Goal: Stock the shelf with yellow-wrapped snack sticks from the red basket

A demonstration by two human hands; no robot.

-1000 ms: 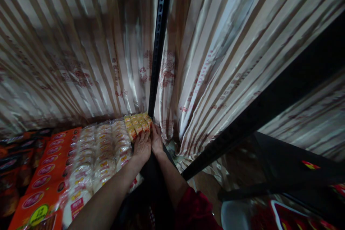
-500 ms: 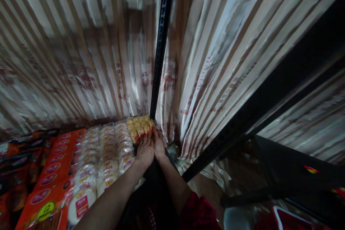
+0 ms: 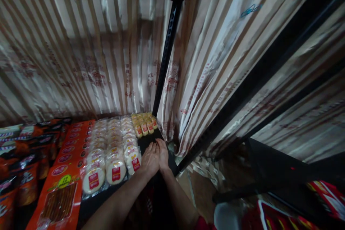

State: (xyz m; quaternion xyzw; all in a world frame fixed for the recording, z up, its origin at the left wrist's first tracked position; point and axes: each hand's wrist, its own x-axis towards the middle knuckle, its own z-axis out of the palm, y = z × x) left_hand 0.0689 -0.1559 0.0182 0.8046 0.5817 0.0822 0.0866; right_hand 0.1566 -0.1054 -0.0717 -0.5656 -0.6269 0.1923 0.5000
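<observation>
From the head view, we see a bare strip of the black shelf between our fingertips and the little yellow packs, near the middle of the frame. The shelf's edge runs just right of our hands. Our left hand and right hand touch, fingers straight and close together, not curled around anything. Striped sheets hang behind. A black post stands behind the packs, and a slanted black bar blocks the right. Round white cakes and a long orange pack fill the lower left.
</observation>
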